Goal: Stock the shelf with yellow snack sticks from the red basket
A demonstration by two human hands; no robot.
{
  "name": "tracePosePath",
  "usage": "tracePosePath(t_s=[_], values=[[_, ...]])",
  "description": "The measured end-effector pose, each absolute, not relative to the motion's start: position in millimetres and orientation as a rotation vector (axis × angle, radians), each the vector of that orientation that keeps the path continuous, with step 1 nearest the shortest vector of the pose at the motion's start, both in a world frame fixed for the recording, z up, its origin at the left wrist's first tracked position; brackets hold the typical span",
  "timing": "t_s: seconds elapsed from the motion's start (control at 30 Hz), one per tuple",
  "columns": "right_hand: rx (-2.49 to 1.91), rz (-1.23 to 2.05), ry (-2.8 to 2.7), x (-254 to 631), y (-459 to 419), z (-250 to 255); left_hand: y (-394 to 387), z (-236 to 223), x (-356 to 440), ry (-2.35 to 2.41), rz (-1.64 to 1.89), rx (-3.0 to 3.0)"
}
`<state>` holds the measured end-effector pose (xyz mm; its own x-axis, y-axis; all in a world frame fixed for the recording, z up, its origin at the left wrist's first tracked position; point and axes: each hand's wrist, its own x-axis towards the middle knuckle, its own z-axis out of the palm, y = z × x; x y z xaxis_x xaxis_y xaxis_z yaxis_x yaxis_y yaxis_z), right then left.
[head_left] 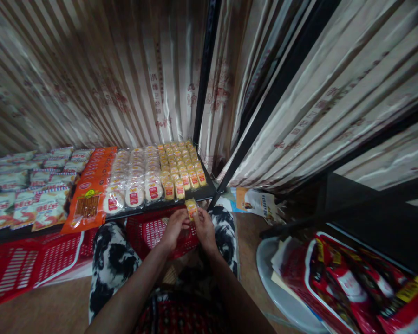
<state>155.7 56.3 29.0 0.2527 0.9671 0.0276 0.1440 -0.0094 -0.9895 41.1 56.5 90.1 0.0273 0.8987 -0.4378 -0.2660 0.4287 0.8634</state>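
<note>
A small yellow wrapped snack packet (pixel 191 208) is held up between my two hands, just in front of the shelf's front edge. My right hand (pixel 205 226) pinches its right side with the thumb and fingers. On the other side, my left hand (pixel 176 226) is closed, its fingertips at the packet's lower left edge. Directly beyond are rows of similar yellow packets (pixel 179 169) on a black shelf (pixel 209 191). Left of those stand rows of round white wrapped crackers (pixel 134 197). Below my hands, a red plastic basket (pixel 139 232) sits between my knees.
Orange snack bags (pixel 90 204) and white-and-blue bags (pixel 50 206) fill the shelf's left part. Another red basket (pixel 21 264) lies beneath. A black post (pixel 244 144) rises at the right. Red packages (pixel 348 278) fill a basket over a grey stool (pixel 270 269). Printed curtains (pixel 132 69) hang behind.
</note>
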Motion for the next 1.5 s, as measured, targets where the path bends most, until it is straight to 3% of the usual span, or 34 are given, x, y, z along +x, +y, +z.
tracePosePath(t_s=[0.97, 1.5], values=[[-1.657, 0.565, -1.348, 160, 117, 67, 104, 99, 68, 1.578, 1.064, 1.294], [-1.697, 0.519, -1.456, 158, 128, 59, 97, 93, 67, 1.633, 1.077, 1.616]])
